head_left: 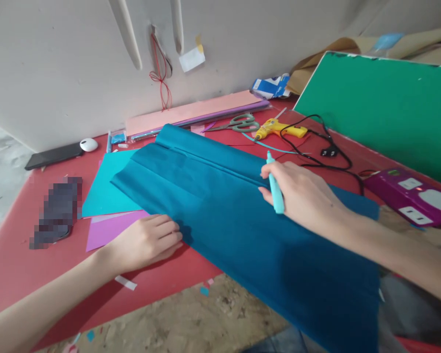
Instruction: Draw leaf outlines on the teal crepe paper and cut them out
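A large dark blue sheet [238,215], of cloth or soft paper, lies slantwise over the red table, creased and with its far edge folded over; its near end hangs past the table's front. Between the thumb and fingers of my right hand [306,189] is a light turquoise highlighter pen [276,193], held just over the sheet. My left hand [150,241] rests on the table at the sheet's left edge, fingers curled and together, their tips against that edge; its thumb is hidden. Under the sheet's left corner show a turquoise sheet [110,181] and a purple sheet [112,229].
Behind the sheet lie scissors [242,122], a yellow glue gun [281,129] and its black cord. At right are a purple power strip [411,196] and a leaning green board [385,108]. A black phone [55,156] and white mouse [88,144] sit back left on the red table [14,274].
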